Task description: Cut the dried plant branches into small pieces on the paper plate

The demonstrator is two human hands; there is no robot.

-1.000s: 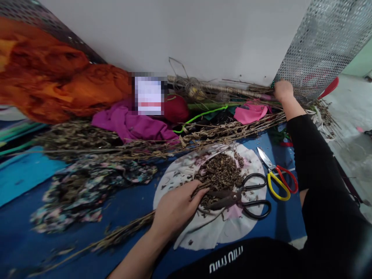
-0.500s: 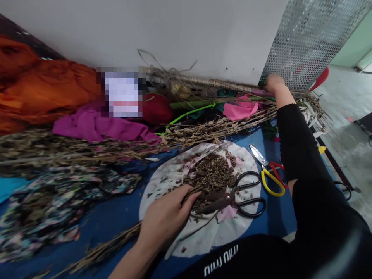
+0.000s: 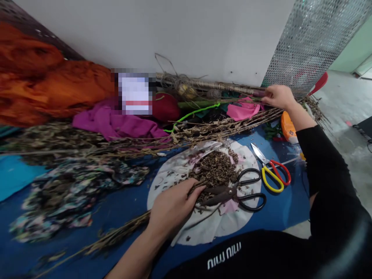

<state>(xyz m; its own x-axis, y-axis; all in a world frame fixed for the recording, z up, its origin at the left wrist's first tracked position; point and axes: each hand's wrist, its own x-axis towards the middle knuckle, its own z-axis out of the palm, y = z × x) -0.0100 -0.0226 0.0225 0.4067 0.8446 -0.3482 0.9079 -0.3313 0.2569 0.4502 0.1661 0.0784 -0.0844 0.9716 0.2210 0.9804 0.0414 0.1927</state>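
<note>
Your left hand (image 3: 173,207) gripping thin brown stems (image 3: 123,231), your right hand (image 3: 279,97) beside crumpled pink cloth (image 3: 243,111), grip unclear

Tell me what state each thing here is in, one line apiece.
Left hand: closed around dried stems
Right hand: curled, hold unclear
Black-handled scissors: blades parted
Red-and-yellow scissors: blades closed
White cloth: spread out, strewn with dry bits
Purple cloth: crumpled
Orange fabric: bunched up
</note>
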